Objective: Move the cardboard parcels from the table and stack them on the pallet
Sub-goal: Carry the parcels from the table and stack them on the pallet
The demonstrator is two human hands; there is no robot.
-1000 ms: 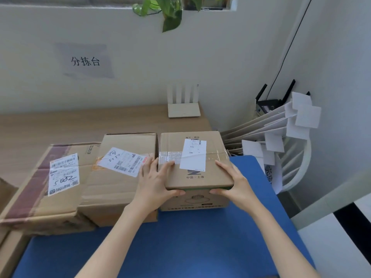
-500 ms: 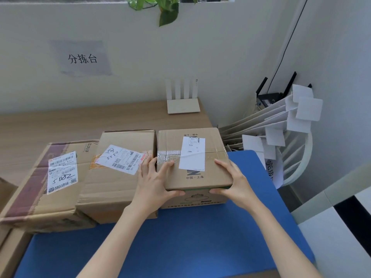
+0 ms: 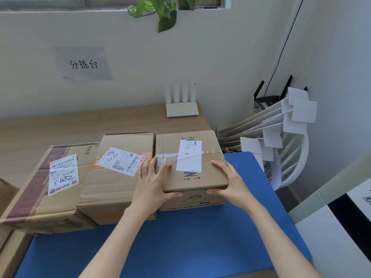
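Observation:
Three cardboard parcels stand in a row on a blue surface (image 3: 180,247). The right parcel (image 3: 208,177) is small, taped, with a white label on top. My left hand (image 3: 152,183) grips its near left corner, thumb under the front edge and fingers on the top. My right hand (image 3: 230,183) grips its near right corner the same way. The middle parcel (image 3: 112,187) touches its left side and bears a slanted white label. The left parcel (image 3: 40,189) has brown tape and a handwritten label.
A wooden table (image 3: 80,127) runs behind the parcels, with a white router (image 3: 181,109) at its back right. Flat cardboard sheets (image 3: 261,125) and a white chair (image 3: 297,157) stand to the right. More cardboard (image 3: 8,247) lies at the far left.
My hands keep the same grip on the small right parcel. The view has shifted slightly; the parcel barely moved.

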